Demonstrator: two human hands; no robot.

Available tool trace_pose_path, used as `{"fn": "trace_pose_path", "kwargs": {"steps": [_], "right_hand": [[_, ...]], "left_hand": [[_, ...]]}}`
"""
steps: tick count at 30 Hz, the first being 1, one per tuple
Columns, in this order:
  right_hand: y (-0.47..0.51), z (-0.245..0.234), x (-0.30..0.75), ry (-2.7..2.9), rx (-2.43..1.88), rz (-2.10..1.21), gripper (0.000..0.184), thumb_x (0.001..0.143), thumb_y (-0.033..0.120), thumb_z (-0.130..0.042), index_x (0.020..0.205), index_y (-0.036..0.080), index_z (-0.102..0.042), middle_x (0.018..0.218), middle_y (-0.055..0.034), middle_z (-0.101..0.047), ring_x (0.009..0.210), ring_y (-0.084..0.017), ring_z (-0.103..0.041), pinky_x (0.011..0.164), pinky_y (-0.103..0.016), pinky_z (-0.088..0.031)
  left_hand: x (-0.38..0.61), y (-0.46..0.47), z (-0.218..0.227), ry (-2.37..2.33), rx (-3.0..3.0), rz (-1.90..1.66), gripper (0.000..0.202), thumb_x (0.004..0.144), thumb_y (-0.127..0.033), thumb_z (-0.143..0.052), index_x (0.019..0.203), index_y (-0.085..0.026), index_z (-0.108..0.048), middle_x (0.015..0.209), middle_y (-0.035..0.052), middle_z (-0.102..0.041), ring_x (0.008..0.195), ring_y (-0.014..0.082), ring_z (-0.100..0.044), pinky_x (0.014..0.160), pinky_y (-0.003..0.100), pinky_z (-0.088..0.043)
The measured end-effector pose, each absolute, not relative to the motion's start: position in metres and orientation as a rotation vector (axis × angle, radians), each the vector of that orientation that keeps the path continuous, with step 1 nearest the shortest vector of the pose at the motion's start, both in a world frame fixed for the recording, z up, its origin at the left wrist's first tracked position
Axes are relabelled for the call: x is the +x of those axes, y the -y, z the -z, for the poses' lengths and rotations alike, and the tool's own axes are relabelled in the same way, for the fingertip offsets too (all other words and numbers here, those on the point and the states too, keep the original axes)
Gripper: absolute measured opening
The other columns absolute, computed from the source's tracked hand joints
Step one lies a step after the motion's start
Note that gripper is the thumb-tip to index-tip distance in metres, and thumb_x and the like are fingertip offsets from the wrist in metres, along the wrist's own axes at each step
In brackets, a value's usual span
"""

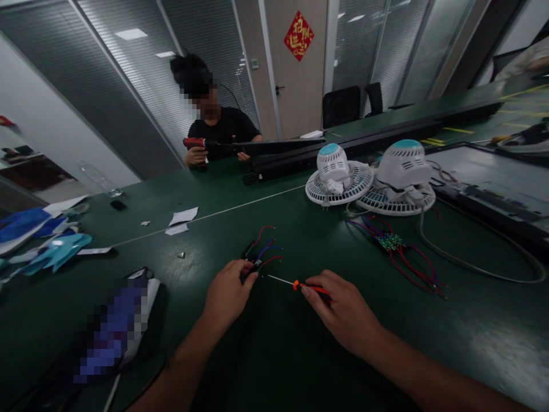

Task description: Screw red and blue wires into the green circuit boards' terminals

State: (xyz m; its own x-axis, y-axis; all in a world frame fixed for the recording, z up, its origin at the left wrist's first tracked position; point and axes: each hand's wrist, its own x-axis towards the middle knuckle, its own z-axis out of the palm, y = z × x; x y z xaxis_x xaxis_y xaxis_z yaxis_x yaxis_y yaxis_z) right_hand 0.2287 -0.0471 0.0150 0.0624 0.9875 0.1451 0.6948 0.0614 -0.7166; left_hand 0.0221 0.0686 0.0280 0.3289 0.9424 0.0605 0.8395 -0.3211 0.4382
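Note:
My right hand point(338, 306) is closed around the orange handle of a screwdriver point(283, 280), whose thin metal shaft points left. Between the thumb and fingers of my left hand point(229, 289), a small dark part with red and blue wires point(266, 249) is pinched. Its exact kind is hard to make out, since my fingers cover much of it. The screwdriver's tip lies just right of my left fingertips, apart from the wired part. Further right on the green table point(240, 212) rests a cluster of small green circuit boards point(390, 242) with red and blue wires.
Two white fan-like housings point(332, 174) point(403, 171) stand behind the circuit boards, a grey cable point(476, 260) looping right. Across the table a person point(218, 129) holds a red power tool point(195, 142). Paper scraps point(183, 216), blue gloves point(60, 252) and a plastic bottle point(98, 178) lie left.

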Motion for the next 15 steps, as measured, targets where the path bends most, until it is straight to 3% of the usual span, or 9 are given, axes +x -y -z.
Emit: {"fn": "trace_pose_path", "kwargs": {"steps": [4,9,12,15], "right_hand": [[0.051,-0.016,0.233,1.626,-1.685,-0.623,0.018,0.095,0.030,-0.058,0.104,0.017,-0.065,0.104,-0.0049,-0.068,0.086,-0.018,-0.067,0.076,-0.039,-0.055],[0.051,-0.018,0.237,1.464,-1.695,-0.726,0.022,0.094,0.031,-0.059,0.111,0.018,-0.064,0.113,-0.0068,-0.067,0.093,-0.020,-0.067,0.080,-0.041,-0.055],[0.046,-0.020,0.246,1.302,-1.731,-0.832,0.026,0.094,0.031,-0.059,0.116,0.017,-0.062,0.112,-0.0067,-0.067,0.088,-0.019,-0.068,0.073,-0.038,-0.057],[0.045,-0.027,0.269,1.181,-1.778,-0.845,0.031,0.094,0.031,-0.060,0.122,0.017,-0.059,0.115,-0.0076,-0.065,0.089,-0.020,-0.067,0.073,-0.039,-0.057]], "left_hand": [[0.026,-0.065,-0.029,-1.623,2.315,-0.393,0.025,0.085,-0.032,-0.054,0.099,-0.019,-0.069,0.105,0.0097,-0.069,0.093,0.0252,-0.068,0.081,0.035,-0.052],[0.029,-0.047,-0.026,-1.594,2.342,-0.436,0.044,0.086,-0.041,-0.045,0.108,-0.009,-0.066,0.113,0.0204,-0.062,0.098,0.0364,-0.064,0.083,0.051,-0.051],[0.023,-0.027,-0.011,-1.389,2.442,-0.432,0.046,0.087,-0.049,-0.043,0.106,-0.016,-0.069,0.108,0.0145,-0.067,0.095,0.0323,-0.068,0.083,0.045,-0.054],[0.012,-0.003,0.011,-1.247,2.366,-0.334,0.046,0.086,-0.057,-0.046,0.106,-0.023,-0.071,0.085,0.0058,-0.075,0.071,0.0255,-0.072,0.068,0.036,-0.059]]}}
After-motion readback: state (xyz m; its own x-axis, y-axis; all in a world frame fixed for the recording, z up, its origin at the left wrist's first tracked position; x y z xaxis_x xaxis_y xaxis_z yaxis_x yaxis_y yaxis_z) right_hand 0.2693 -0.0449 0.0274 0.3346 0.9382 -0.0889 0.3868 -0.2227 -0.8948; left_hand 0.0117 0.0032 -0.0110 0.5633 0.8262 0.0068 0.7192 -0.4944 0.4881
